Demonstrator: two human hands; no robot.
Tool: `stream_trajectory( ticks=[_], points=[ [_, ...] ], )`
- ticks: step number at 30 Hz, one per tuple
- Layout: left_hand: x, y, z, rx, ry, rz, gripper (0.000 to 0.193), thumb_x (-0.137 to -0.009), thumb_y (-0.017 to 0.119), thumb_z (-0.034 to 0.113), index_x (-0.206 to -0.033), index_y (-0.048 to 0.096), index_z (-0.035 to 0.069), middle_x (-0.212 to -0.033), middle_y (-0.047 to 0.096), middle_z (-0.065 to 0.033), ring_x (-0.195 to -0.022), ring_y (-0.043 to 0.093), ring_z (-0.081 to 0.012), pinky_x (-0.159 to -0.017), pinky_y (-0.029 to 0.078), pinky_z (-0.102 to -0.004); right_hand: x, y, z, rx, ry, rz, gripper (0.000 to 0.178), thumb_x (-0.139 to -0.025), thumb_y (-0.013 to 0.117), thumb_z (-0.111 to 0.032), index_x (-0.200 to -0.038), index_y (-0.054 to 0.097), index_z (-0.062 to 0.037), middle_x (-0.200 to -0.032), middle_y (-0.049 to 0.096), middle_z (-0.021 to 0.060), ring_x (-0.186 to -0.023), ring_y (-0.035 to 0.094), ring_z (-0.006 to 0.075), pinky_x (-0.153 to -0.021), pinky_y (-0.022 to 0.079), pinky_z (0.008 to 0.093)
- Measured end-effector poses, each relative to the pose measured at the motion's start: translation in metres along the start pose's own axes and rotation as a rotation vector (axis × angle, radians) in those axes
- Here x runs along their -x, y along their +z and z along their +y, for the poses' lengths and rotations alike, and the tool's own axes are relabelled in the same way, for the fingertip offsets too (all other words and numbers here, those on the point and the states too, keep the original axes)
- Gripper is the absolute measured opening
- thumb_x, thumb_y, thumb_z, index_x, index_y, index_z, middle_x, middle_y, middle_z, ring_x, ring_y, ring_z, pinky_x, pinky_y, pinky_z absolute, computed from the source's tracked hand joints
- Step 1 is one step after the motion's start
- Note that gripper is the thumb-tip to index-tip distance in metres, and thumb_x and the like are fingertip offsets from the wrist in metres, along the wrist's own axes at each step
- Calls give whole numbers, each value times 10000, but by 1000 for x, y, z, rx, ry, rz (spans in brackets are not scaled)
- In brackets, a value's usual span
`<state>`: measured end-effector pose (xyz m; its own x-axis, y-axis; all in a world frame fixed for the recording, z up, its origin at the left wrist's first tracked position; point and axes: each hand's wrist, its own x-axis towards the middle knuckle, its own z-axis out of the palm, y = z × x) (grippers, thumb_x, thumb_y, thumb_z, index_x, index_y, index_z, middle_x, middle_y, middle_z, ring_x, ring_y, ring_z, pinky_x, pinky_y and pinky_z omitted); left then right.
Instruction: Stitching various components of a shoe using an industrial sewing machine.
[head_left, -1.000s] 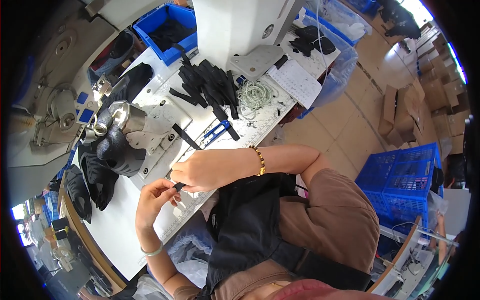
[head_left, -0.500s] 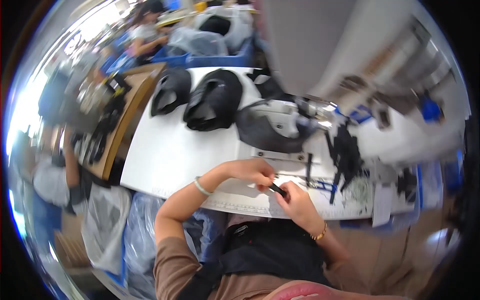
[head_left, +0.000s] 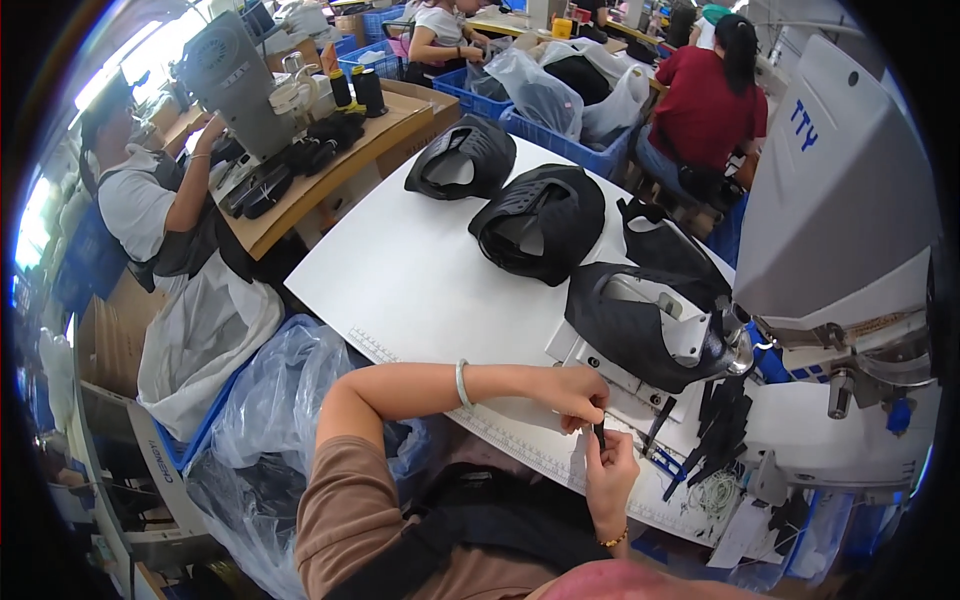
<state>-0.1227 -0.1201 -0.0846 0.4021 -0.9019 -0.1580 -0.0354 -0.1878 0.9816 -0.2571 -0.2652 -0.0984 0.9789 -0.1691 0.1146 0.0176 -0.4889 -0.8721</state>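
My left hand [head_left: 574, 394] and my right hand [head_left: 612, 474] are close together over the front edge of the white table [head_left: 400, 290]. Between their fingertips is a short black strip [head_left: 599, 433], pinched from both sides. Just beyond them, a black shoe upper [head_left: 630, 335] sits over the arm of a sewing machine [head_left: 790, 240]. To the right of my hands lies a pile of black strips [head_left: 718, 428]. A blue-handled tool [head_left: 668, 464], perhaps thread snips, rests beside the pile.
Two more black shoe uppers [head_left: 462, 160] [head_left: 540, 222] stand farther back. Loose white thread [head_left: 714, 496] lies near the machine base. Plastic-bagged bins [head_left: 290, 400] crowd my left. A co-worker [head_left: 150, 200] sits at another machine; others work behind blue crates [head_left: 590, 150].
The view has turned, so the table and machine appear farther right and tilted, and the picture is sharper. Both hands still pinch the black strip, near each other.
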Motion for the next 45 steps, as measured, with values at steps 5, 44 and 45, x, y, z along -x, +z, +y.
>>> stream_trajectory(
  ticks=[5,44,45],
  points=[
    [0,-1,-2,-8,1,5,261,-782,535,187,-776,552,-73,-616,599,-98,-533,613,-154,-492,494,-250,-1,3,2,-68,4,33,147,-845,629,-68,-878,521,26,-640,546,15,-510,463,34,-454,369,193],
    [5,35,9,-306,319,435,124,-796,630,38,-899,604,-28,-821,594,-49,-688,592,-103,-631,477,-223,-22,-26,8,-324,-137,83,116,-805,645,-53,-914,631,-14,-850,602,26,-607,538,43,-520,416,181],
    [4,35,9,-304,320,434,124,-796,630,38,-899,604,-28,-821,594,-49,-688,592,-103,-631,477,-223,-23,-26,8,-339,-122,78,109,-806,646,-55,-907,630,-16,-839,603,24,-609,539,41,-520,415,180]
  ],
)
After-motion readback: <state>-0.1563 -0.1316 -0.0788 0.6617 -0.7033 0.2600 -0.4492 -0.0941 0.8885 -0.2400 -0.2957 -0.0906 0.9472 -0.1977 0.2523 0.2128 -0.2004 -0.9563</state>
